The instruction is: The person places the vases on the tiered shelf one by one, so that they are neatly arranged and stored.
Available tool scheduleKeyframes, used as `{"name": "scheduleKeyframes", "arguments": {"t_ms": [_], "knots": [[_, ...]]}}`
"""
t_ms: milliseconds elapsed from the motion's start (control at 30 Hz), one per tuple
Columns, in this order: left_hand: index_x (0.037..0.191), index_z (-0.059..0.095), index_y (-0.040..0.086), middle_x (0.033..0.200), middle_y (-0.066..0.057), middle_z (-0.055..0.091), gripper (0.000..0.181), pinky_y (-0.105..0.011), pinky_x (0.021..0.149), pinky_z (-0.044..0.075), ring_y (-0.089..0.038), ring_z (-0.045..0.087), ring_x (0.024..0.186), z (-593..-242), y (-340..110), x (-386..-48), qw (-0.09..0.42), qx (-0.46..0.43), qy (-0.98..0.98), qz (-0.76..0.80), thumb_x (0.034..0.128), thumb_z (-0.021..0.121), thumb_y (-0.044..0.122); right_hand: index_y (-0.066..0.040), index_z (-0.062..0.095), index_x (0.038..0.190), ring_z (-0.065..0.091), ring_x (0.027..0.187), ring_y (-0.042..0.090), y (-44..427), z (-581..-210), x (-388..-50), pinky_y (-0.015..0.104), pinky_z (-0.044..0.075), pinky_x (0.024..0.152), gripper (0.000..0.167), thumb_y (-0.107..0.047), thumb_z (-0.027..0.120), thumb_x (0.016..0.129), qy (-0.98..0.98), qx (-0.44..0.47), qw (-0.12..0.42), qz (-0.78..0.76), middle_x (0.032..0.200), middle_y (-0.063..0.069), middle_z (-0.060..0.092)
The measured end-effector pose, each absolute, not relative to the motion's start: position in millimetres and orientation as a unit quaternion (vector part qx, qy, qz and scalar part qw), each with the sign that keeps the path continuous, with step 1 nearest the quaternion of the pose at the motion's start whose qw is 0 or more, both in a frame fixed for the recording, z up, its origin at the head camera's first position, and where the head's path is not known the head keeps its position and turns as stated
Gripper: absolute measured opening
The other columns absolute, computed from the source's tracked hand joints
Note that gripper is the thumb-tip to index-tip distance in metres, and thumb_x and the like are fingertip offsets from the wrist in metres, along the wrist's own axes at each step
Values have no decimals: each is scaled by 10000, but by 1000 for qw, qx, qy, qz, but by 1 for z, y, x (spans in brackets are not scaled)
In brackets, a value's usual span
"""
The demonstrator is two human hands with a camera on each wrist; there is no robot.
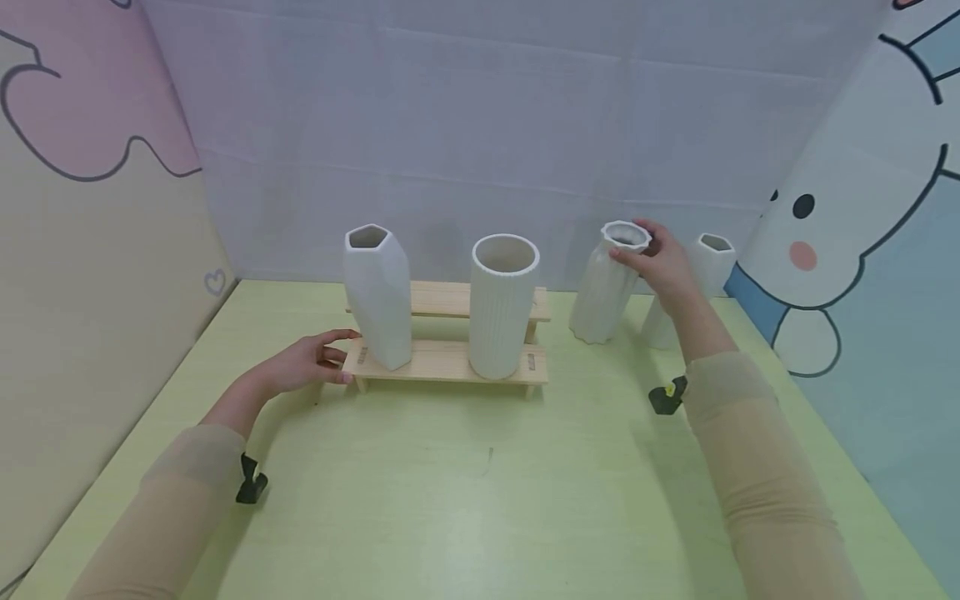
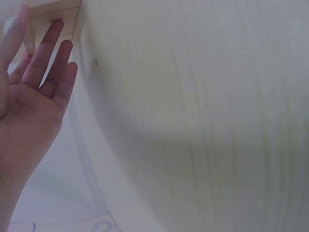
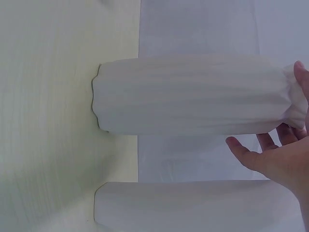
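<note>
My right hand [image 1: 663, 262] grips the neck of a white fluted vase [image 1: 606, 287] with a scalloped rim, thumb and fingers on either side. In the right wrist view this fluted vase [image 3: 193, 96] runs across the middle; I cannot tell whether its base touches the table. My left hand [image 1: 311, 362] holds the left end of a two-step wooden stand [image 1: 442, 362], thumb at the front and some fingers beneath the board, as the left wrist view shows. On the lower step stand a white faceted vase [image 1: 381, 300] at left and a white ribbed cylindrical vase [image 1: 504, 308] at right.
A second white faceted vase [image 1: 712, 262] stands just right of the fluted one, partly behind my right hand and wrist. The stand's upper step [image 1: 442, 300] is behind the two vases. Cloth walls [image 1: 480, 125] enclose the pale table [image 1: 450, 500] at the back and sides.
</note>
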State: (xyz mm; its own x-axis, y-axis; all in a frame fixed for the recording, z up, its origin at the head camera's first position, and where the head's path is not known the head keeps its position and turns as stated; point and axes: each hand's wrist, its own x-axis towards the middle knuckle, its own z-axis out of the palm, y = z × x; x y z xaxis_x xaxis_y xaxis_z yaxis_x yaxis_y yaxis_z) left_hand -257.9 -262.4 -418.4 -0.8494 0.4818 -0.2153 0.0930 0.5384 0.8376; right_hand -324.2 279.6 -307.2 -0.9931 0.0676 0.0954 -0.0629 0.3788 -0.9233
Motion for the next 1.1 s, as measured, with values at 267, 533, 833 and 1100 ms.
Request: {"name": "scheduleKeyframes", "arguments": {"t_ms": [267, 533, 833, 1100], "knots": [[1469, 265, 122, 1306, -220, 550, 798, -495, 982, 417, -358, 537, 1193, -418, -262, -259, 216, 173, 848, 452, 834, 727, 262, -178, 299, 1473, 449, 1147, 139, 275, -296, -323, 313, 414, 907, 803, -367, 727, 820, -826, -14, 53, 561, 1356, 59, 437], [1473, 256, 114, 1298, -217, 557, 809, -471, 974, 427, -348, 546, 1184, -419, -262, -259, 221, 173, 842, 461, 832, 730, 249, -197, 313, 1468, 445, 1187, 162, 269, -278, -324, 377, 416, 969, 803, -347, 743, 806, -821, -22, 48, 568, 1361, 38, 437], [1472, 260, 127, 1309, -218, 548, 798, -498, 986, 412, -359, 534, 1197, -421, -263, -260, 217, 173, 844, 459, 836, 724, 259, -213, 316, 1463, 417, 1240, 197, 260, -252, -320, 444, 378, 1040, 806, -360, 744, 796, -818, -23, 40, 573, 1406, 50, 409], [1473, 260, 128, 1310, -212, 550, 798, -493, 986, 414, -360, 528, 1204, -423, -263, -260, 216, 173, 844, 459, 836, 724, 258, -196, 364, 1436, 475, 1116, 138, 251, -230, -316, 373, 431, 942, 761, -293, 763, 794, -811, 5, 42, 583, 1237, -27, 483]]}}
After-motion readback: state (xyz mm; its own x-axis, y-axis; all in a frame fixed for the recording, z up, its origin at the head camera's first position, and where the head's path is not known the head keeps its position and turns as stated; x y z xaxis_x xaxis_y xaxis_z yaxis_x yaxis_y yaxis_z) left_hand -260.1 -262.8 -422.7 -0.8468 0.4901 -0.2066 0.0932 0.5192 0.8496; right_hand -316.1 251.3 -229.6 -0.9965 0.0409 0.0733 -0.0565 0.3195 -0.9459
